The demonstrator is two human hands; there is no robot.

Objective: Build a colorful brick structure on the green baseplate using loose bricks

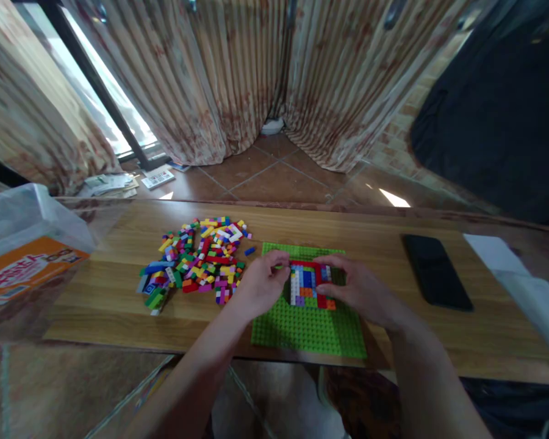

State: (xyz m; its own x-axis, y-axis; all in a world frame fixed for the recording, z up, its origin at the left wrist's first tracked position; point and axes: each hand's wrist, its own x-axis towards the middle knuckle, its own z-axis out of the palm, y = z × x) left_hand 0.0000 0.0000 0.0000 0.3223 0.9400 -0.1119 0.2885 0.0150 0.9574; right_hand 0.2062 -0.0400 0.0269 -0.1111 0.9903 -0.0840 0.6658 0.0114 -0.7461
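A multicoloured build of toy bricks (pixel 307 281), with red, blue, white and orange pieces, stands on a green studded baseplate (pixel 308 332). My left hand (pixel 266 281) is at the build's left side, fingers curled together near the end of a red strip along its far edge. Whatever is between those fingertips is hidden. From the right, my right hand (pixel 357 286) grips the build, its index finger at the far red edge and its thumb against a red brick on the near side. Part of the build's right side is covered by this hand.
A pile of loose toy bricks (pixel 210 256) lies left of the baseplate, with a single blue brick (pixel 249 251) beside it. A clear plastic box with an orange label (pixel 36 268) stands at the far left. On the right are a black phone (pixel 437 271) and white paper (pixel 498 259).
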